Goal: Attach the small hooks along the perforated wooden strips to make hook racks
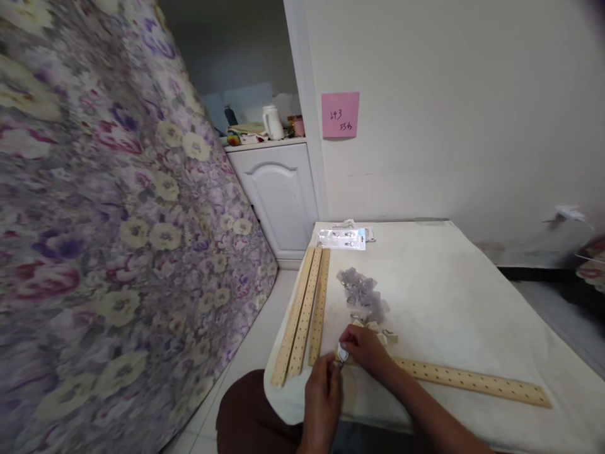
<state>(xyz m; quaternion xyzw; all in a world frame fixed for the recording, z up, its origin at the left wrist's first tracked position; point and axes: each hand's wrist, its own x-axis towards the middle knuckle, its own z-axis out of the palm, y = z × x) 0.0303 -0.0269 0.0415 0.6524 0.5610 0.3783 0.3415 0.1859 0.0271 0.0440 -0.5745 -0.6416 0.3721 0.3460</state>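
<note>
A small white tag-like piece [343, 353] with a dark lower end sits between my hands, over the left end of a perforated wooden strip [472, 378]. My right hand [363, 347] pinches the piece from the right. Close below it, my left hand [325, 386] has its fingers closed near the strip's end; what they hold is too small to make out. Just beyond my right hand lie several cream-coloured pieces [391, 338]. A heap of small clear bags [362, 291] with metal-looking parts is farther back.
Three more perforated wooden strips [302, 315] lie lengthwise along the left side of the cloth-covered table [425, 284]. A clear package [341, 239] rests at the far edge. A floral curtain [142, 252] hangs at left, and a wall [449, 126] stands behind.
</note>
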